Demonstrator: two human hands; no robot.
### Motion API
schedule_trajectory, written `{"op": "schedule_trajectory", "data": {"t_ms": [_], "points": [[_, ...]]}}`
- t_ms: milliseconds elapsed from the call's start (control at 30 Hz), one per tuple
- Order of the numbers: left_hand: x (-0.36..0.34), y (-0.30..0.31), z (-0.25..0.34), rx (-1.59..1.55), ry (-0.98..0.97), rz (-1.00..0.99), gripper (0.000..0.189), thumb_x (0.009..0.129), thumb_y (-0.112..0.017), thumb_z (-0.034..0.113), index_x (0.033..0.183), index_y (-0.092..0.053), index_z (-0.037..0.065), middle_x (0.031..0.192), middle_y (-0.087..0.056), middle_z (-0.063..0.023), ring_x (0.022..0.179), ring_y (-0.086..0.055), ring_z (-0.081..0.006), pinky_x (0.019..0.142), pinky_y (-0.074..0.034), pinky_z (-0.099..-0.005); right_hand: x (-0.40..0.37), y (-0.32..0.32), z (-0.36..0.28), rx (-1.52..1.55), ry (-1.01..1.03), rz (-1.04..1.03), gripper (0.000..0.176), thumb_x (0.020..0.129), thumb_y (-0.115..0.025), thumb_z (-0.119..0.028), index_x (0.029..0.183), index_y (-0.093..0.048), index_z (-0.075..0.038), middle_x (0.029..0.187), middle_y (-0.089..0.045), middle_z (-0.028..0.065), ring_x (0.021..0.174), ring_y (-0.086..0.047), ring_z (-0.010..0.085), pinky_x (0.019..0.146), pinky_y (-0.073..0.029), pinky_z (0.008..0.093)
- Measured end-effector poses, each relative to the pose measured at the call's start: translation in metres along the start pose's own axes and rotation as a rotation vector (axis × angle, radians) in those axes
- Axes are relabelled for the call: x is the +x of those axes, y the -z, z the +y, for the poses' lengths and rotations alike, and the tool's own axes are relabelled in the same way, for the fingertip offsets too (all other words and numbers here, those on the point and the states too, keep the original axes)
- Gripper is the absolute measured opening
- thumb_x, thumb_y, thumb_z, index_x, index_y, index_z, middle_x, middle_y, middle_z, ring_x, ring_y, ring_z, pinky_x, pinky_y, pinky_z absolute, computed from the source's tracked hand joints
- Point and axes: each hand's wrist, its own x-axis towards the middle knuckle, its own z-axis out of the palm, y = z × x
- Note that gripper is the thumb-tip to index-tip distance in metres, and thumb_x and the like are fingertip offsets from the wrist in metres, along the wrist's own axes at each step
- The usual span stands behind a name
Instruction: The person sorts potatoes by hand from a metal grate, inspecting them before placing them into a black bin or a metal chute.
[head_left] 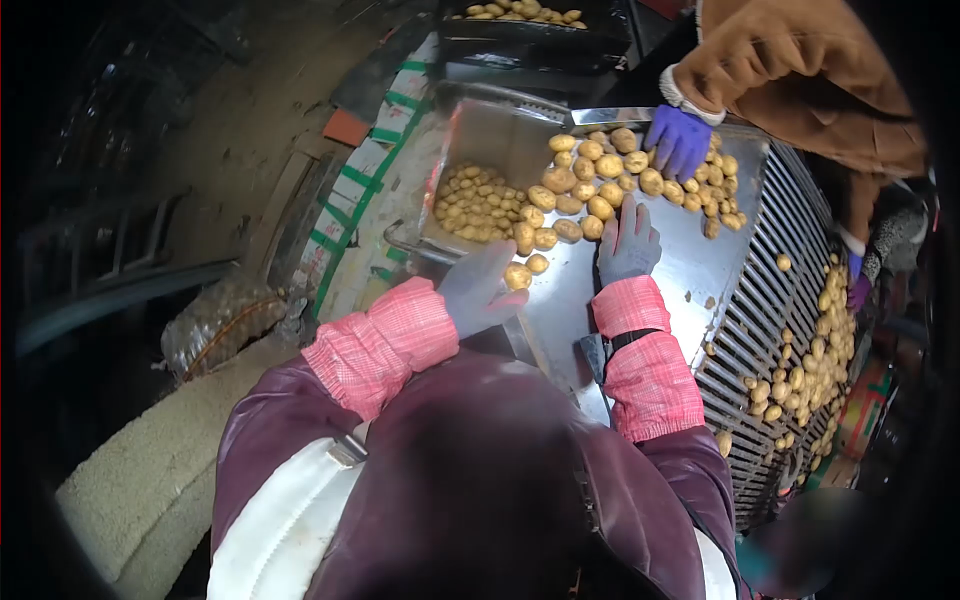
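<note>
A metal bin holds small potatoes. Then the left hand, fingers extended, grasping nothing, is beside larger potatoes on the metal table; the right hand, likewise unclenched, reaches their near edge.

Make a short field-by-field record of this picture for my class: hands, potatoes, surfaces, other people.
Left hand: left hand, gloved, open, beside loose potatoes; contact unclear
Right hand: right hand, gloved, open, at the near edge of the potatoes on the metal tray
Bin: metal bin, left of the tray, holding heaped potatoes
Rack: slatted rack, right of the tray, with scattered potatoes
Other people: co-worker's hand, purple-gloved, among the tray's potatoes
</note>
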Motion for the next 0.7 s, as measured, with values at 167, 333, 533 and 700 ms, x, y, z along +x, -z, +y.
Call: {"op": "schedule_trajectory", "data": {"t_ms": [167,333,533,700], "points": [[0.007,0.017,0.014,-0.083,0.150,-0.154,0.068,0.083,-0.071,0.030,0.133,-0.041,-0.004,0.124,-0.052,-0.0263,0.113,-0.053,-0.0436,0.096,-0.043,-0.0462,0.000,0.001,-0.039,0.256,-0.002,-0.085,0.053,0.093,-0.050,-0.023,0.143,-0.040,-0.011,0.132,-0.049,0.0179,0.107,-0.052,0.0404,0.091,-0.045,0.0517],[0.006,0.012,0.010,-0.037,0.015,-0.032,0.070,0.081,-0.071,0.035,0.129,-0.041,-0.006,0.109,-0.053,-0.0234,0.095,-0.056,-0.0439,0.080,-0.046,-0.0484,0.000,0.000,-0.075,0.468,0.117,-0.135,0.049,0.093,-0.052,-0.024,0.140,-0.046,-0.008,0.132,-0.051,0.0208,0.117,-0.051,0.0411,0.100,-0.042,0.0470],[0.008,0.018,0.011,-0.101,0.141,-0.203,0.070,0.084,-0.072,0.031,0.136,-0.041,-0.004,0.130,-0.051,-0.0267,0.120,-0.051,-0.0433,0.101,-0.042,-0.0454,-0.009,0.031,-0.056,0.496,0.085,-0.012,0.046,0.093,-0.057,-0.020,0.137,-0.050,-0.009,0.132,-0.052,0.0213,0.107,-0.058,0.0353,0.094,-0.047,0.0410],[0.001,0.012,0.007,-0.058,0.049,-0.104,0.062,0.085,-0.070,0.028,0.131,-0.043,-0.004,0.124,-0.052,-0.0261,0.113,-0.053,-0.0436,0.098,-0.043,-0.0447,-0.039,0.037,0.019,-0.128,-0.088,0.046,0.049,0.087,-0.060,-0.024,0.134,-0.051,-0.013,0.131,-0.051,0.0235,0.108,-0.054,0.0423,0.092,-0.046,0.0516]]}}
